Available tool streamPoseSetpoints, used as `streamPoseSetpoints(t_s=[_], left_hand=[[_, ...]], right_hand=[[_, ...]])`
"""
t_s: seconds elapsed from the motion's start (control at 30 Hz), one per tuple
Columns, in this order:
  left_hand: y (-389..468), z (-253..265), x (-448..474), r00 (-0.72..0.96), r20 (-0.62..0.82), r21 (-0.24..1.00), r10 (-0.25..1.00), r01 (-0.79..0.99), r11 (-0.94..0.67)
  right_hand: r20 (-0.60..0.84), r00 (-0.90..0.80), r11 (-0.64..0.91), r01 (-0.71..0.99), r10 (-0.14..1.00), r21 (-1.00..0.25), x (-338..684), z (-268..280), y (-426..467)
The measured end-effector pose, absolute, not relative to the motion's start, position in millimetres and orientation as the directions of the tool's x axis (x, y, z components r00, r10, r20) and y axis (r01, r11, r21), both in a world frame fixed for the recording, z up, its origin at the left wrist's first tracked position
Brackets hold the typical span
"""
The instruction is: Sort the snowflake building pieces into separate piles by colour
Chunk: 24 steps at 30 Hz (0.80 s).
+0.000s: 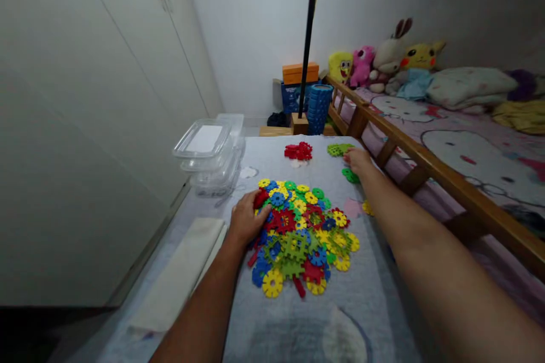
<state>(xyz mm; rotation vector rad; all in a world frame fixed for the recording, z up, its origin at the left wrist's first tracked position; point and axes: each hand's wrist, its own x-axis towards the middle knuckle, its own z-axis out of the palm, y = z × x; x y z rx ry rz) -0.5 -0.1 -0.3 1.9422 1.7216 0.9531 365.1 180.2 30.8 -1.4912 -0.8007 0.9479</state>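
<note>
A heap of plastic building pieces (pixel 298 238) in red, yellow, blue, green and light green lies on the cloth-covered table. My left hand (pixel 247 218) rests at the heap's left edge, its thumb and fingers closed around a red piece (pixel 261 198). At the far right, my right hand (pixel 358 160) reaches to a small group of light green pieces (pixel 338 150), fingertips closed at its edge; they partly hide what they grip. A small group of red pieces (pixel 299 151) lies at the far middle. Darker green pieces (pixel 349 175) sit just below my right hand, and yellow pieces (pixel 368 207) are partly behind my forearm.
Stacked clear plastic boxes (pixel 204 139) stand at the left, behind a folded pale cloth (pixel 183 272). A wooden bed rail (pixel 395 142) runs along the right side. Beyond the table's far edge are a black pole (pixel 308 39) and a blue foam roller (pixel 319 109).
</note>
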Motion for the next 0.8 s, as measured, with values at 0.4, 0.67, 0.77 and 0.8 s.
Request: streamPoseSetpoints(t_s=[0.4,0.67,0.77,0.8], left_hand=[[-1.1,1.0,0.0,0.025,0.252,0.672,0.968,0.715,-0.193],[-1.4,3.9,1.4,0.026,0.248,0.665,0.968,0.722,-0.190],[-1.2,3.7,1.2,0.025,0.249,0.660,0.968,0.727,-0.189],[-1.3,3.7,1.2,0.026,0.250,0.659,0.968,0.728,-0.189]], right_hand=[[-0.005,0.069,-0.012,0.095,0.998,-0.995,293.0,38.6,93.4],[0.214,-0.438,0.476,0.671,0.873,-0.569,202.3,42.3,43.3],[0.178,-0.444,0.474,0.760,0.878,-0.444,189.2,40.3,41.3],[0.167,-0.432,0.460,0.772,0.886,-0.440,187.7,39.3,41.3]])
